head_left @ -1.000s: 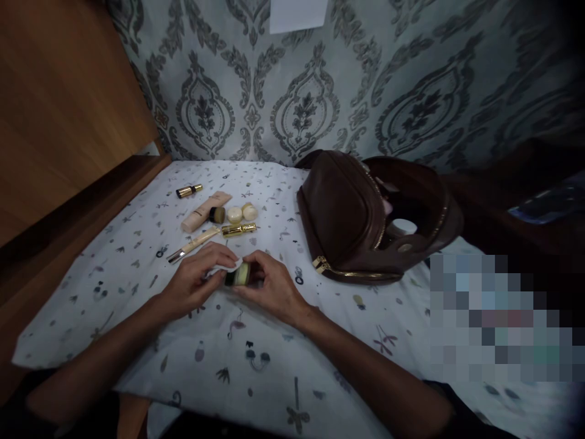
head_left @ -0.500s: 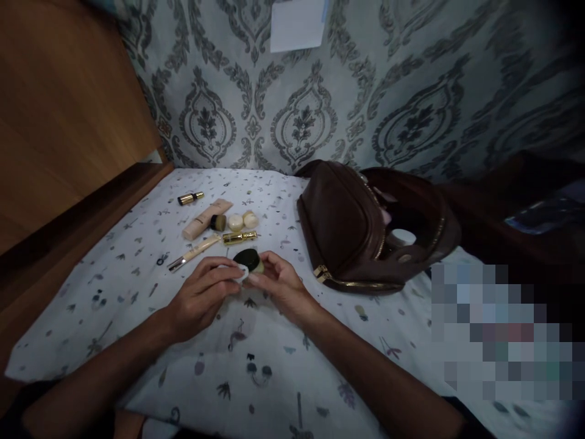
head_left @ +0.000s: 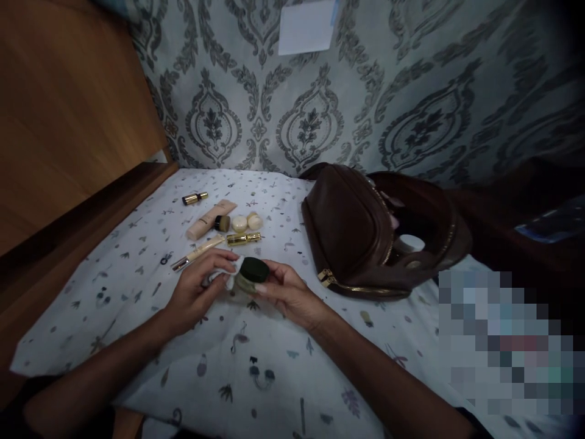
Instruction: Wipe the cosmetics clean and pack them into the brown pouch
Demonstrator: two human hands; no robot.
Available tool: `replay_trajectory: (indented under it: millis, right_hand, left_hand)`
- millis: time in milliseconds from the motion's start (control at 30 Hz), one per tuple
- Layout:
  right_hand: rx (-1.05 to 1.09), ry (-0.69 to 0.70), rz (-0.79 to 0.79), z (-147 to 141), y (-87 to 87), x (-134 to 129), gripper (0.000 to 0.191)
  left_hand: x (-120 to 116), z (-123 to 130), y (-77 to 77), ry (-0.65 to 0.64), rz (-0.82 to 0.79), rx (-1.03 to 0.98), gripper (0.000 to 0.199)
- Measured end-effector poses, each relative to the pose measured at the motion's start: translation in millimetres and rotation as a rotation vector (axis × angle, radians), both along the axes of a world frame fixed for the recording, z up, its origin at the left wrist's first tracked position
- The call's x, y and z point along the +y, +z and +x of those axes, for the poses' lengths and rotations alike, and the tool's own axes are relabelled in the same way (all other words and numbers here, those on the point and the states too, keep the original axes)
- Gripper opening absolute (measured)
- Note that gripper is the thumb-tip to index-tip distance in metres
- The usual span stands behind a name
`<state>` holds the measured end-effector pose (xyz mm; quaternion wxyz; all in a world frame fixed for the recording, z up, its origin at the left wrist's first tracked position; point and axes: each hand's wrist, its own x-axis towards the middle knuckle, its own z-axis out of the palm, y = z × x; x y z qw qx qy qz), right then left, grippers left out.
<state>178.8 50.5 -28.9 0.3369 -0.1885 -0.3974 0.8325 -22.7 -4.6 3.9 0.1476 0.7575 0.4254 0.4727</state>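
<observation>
My right hand (head_left: 292,292) grips a small jar (head_left: 254,271) with a dark green lid and a pale, see-through body. Between the fingers of my left hand (head_left: 194,289) is a crumpled white cloth (head_left: 234,272), pressed against the jar's left side. Just beyond my hands lie a gold tube (head_left: 244,239) and a slim beige tube with a silver cap (head_left: 201,251). Farther back are a larger beige tube (head_left: 211,219), a dark-lidded little jar (head_left: 222,223), two cream-coloured round pots (head_left: 239,224) and a black and gold tube (head_left: 194,198).
An open brown bag (head_left: 347,225) stands to the right, with a white-lidded container (head_left: 410,243) inside. Patterned white fabric (head_left: 274,390) covers the surface. A wooden panel (head_left: 77,91) rises at the left, and a patterned curtain (head_left: 311,116) hangs behind.
The jar has turned so that more of its lid and body show. More of the white cloth is visible at my left fingers. The whole view has shifted slightly.
</observation>
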Motion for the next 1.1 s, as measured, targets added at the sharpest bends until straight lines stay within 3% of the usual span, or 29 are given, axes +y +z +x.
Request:
replay_trajectory:
  millis: [200,367,467,600,767,1100]
  right_hand:
    - [-0.139,0.054,0.104,-0.5,-0.3,-2.2,0.049]
    - [-0.066,0.047,0.086,0.9,2.7,-4.5,0.092]
    - [-0.017,0.100,0.084,2.2,5.0,-5.6,0.100]
    - [-0.013,0.099,0.085,2.6,5.9,-5.8,0.092]
    - [-0.017,-0.016,0.054,-0.8,2.5,-3.0,0.064]
    - [-0.075,-0.115,0.082,-3.9,-3.3,0.7,0.050]
  left_hand:
    - [4.4,-3.1,0.0,-0.063,-0.198,-0.132,0.008]
    - [8.2,-5.3,0.6,-0.127,-0.394,-0.266,0.009]
    - [10.6,-5.5,-2.5,-0.105,-0.464,-0.339,0.011]
    - [13.0,-4.4,-9.1,-0.068,-0.511,-0.409,0.014]
    - [13.9,-4.5,-13.0,-0.030,-0.526,-0.445,0.015]
    - [8.1,-3.1,-4.0,0.016,-0.318,-0.263,0.011]
